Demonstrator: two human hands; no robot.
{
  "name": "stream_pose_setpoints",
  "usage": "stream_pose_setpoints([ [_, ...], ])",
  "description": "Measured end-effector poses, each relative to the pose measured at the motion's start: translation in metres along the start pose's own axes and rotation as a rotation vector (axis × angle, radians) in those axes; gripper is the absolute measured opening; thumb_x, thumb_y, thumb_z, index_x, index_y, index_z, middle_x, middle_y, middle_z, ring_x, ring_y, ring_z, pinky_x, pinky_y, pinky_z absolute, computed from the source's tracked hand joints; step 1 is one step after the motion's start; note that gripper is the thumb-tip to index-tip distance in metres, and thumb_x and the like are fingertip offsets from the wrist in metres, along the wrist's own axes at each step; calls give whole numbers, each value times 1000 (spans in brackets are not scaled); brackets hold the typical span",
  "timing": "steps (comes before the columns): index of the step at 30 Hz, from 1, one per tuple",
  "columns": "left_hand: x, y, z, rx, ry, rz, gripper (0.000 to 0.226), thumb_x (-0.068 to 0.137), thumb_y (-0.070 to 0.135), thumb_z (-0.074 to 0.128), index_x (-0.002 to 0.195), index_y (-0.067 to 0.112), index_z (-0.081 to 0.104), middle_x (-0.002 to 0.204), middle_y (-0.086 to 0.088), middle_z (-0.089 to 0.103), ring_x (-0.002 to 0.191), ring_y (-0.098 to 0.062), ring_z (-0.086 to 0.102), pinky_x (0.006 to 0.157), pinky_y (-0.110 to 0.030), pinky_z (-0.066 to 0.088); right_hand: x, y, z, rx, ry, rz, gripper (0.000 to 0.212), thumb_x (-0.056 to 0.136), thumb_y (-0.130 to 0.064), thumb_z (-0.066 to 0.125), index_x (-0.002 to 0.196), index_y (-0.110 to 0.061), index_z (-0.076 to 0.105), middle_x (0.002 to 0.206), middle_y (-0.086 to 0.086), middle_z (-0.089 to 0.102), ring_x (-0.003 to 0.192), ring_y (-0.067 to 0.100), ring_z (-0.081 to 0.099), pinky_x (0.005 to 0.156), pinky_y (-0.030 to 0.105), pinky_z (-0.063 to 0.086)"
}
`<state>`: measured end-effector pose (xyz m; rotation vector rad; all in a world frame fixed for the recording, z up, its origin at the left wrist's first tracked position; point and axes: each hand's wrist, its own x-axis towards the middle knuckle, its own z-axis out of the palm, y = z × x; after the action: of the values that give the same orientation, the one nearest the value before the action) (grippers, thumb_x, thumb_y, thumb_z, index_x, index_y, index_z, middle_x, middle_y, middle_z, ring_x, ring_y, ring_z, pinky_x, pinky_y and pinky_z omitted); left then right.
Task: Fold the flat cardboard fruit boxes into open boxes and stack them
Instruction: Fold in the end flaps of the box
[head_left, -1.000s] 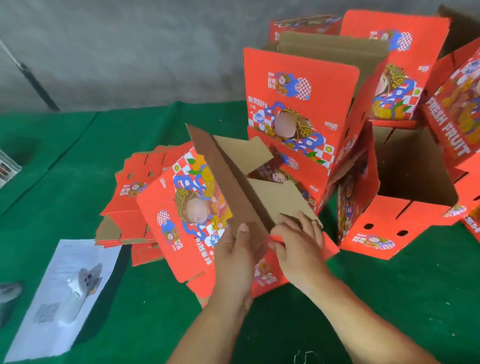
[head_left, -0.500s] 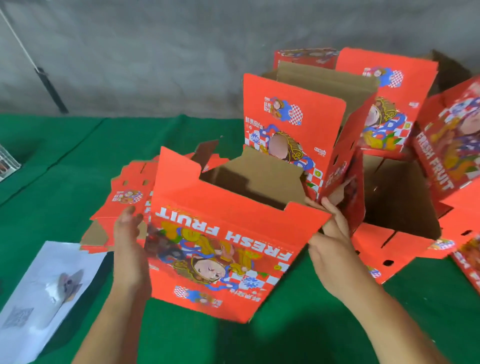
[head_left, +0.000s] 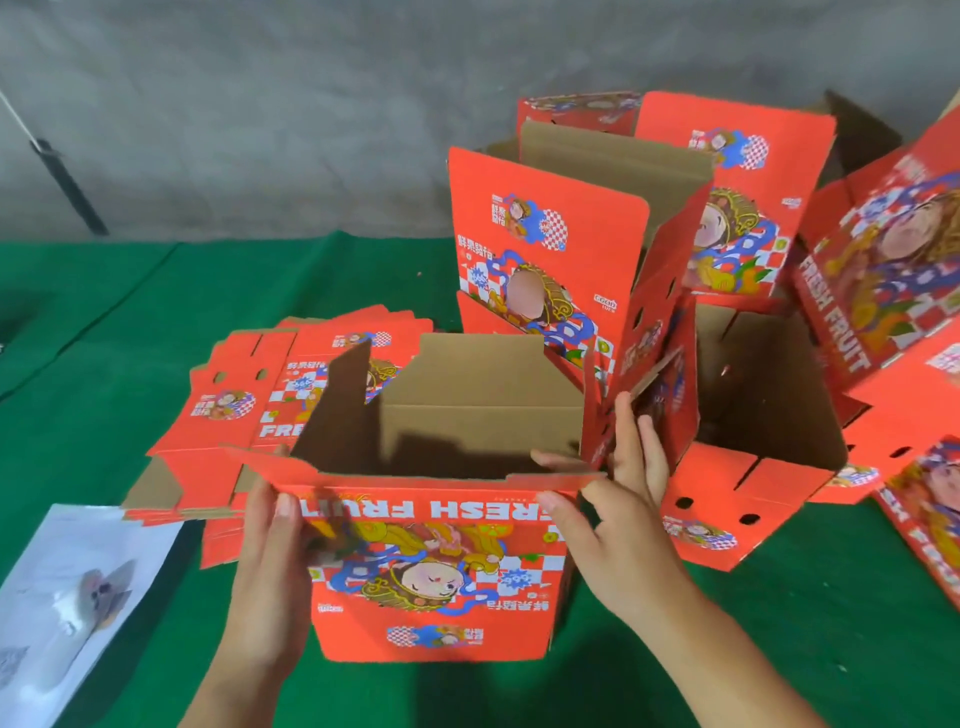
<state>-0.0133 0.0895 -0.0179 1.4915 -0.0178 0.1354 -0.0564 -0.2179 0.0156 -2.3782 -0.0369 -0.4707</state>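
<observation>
Head view: both hands, left hand (head_left: 270, 551) and right hand (head_left: 618, 525), grip squared corrugated box (head_left: 436, 566).

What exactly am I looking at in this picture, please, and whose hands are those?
There is no machine here: a person wears a camera on the head, so you look forward and down at their own two bare hands. The left hand and the right hand hold the near top corners of a red fruit box, which stands opened up with its brown inside showing and its print upside down to us. Everything rests on a green cloth. Behind the box to the left lies a pile of flat boxes not yet folded. To the right and behind, folded boxes stand and lean together. At the lower left lies a white sheet with a blurred picture on it. A grey wall runs behind.
</observation>
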Motion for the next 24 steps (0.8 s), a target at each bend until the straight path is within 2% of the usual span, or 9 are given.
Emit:
stream_pose_setpoints([
  [3,-7,4,-3,1,-15,-41,41,94,39,71,125,16,57,109,-8,67,94,-17,68,76,-29,60,-2,12,-9,46,-140,65,31,100,-28,63,118,-53,68,166,-30,-10,155,-1,-13,122,18,4],
  [5,-3,14,-14,198,-76,-38,21,88,22,70,108,18,70,109,-1,71,106,-17,65,87,-25,55,-1,16,-12,152,-221,98,35,101,-18,60,120,-45,71,151,-55,4,151,-12,-1,118,8,14],
  [7,6,29,-23,446,-227,-72,17,84,23,72,97,31,80,124,13,71,120,-6,62,98,-19,47,0,23,-18,187,-271,127,37,102,-13,57,122,-40,73,142,-55,29,145,-21,12,114,9,27],
  [9,15,45,-26,649,-391,-67,26,83,33,74,103,48,78,137,36,53,133,16,44,109,-25,37,1,29,-27,200,-279,163,35,103,-16,56,122,-41,72,129,-53,47,132,-24,36,98,4,37],
  [11,15,53,-22,741,-497,-66,35,80,40,73,108,62,72,133,46,45,135,20,36,111,-27,34,-7,32,-29,265,-273,225,36,101,-24,59,126,-49,67,124,-48,57,116,-19,55,85,2,43],
  [15,9,56,-3,718,-450,-96,19,82,51,67,91,66,72,135,34,49,133,6,46,109,-32,38,-25,23,-19,394,-172,341,39,86,-67,59,123,-52,62,114,-22,72,102,-6,69,83,20,58],
  [18,12,53,3,664,-397,-55,25,86,58,70,98,38,80,123,35,58,133,5,48,108,-36,41,-24,19,-17,318,-91,325,48,81,-88,43,97,-49,64,91,-27,72,80,-8,69,67,14,51],
  [20,8,47,5,578,-360,-48,49,85,63,69,102,17,75,108,18,74,114,-2,65,95,-35,49,-26,20,-16,312,-62,333,61,82,-92,31,98,-44,65,92,-25,72,85,-5,68,73,21,52],
  [24,-4,44,16,500,-132,-33,40,85,55,67,98,16,67,93,7,75,84,-5,70,70,-17,49,-26,18,-8,265,-98,338,70,89,-88,22,115,-38,63,108,-21,71,102,-3,66,89,36,54],
])
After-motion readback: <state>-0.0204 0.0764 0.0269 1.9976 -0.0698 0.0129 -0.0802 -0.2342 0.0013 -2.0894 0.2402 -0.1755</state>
